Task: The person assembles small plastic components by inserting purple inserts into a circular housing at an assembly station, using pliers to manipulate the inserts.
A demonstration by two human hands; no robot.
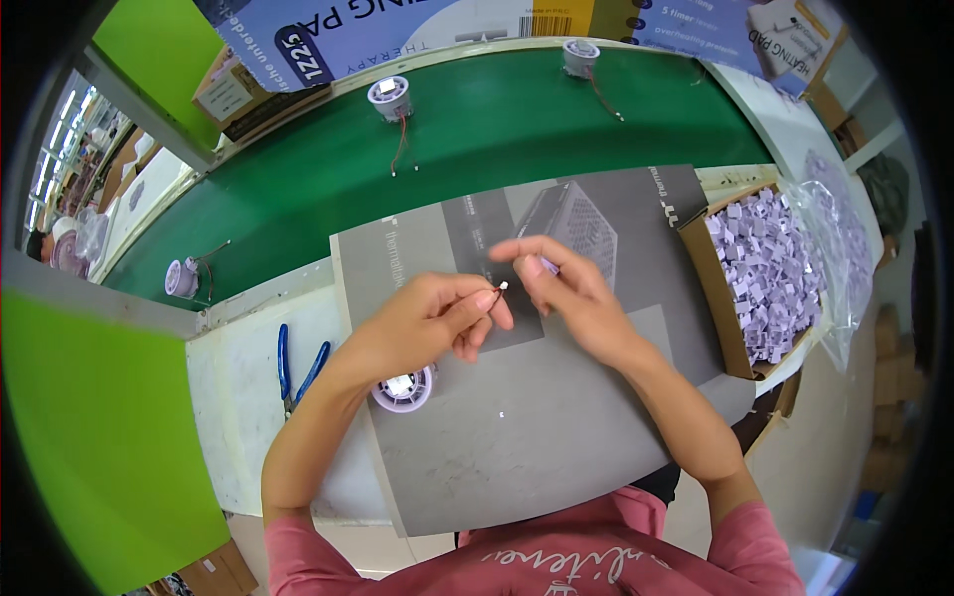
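Note:
My left hand (445, 313) is closed in a pinch on a thin dark wire with a small white connector (504, 286) at its tip. Just right of it, my right hand (574, 295) has its thumb and fingers bent round a small lilac plastic piece (550, 266), mostly hidden by the fingers. The right index finger reaches out toward the left, over the connector. Under my left wrist sits a round lilac device (404, 390) with a white part in its middle, partly covered. Both hands are above a grey printed board (556, 437).
Blue-handled pliers (285, 363) lie left of my left forearm. A cardboard box (714, 298) of lilac pieces (765, 273) stands at the right, beside a clear plastic bag (840, 258). Lilac devices with wires (390, 97) sit along the green belt (477, 129). A tiny white bit (501, 414) lies on the board.

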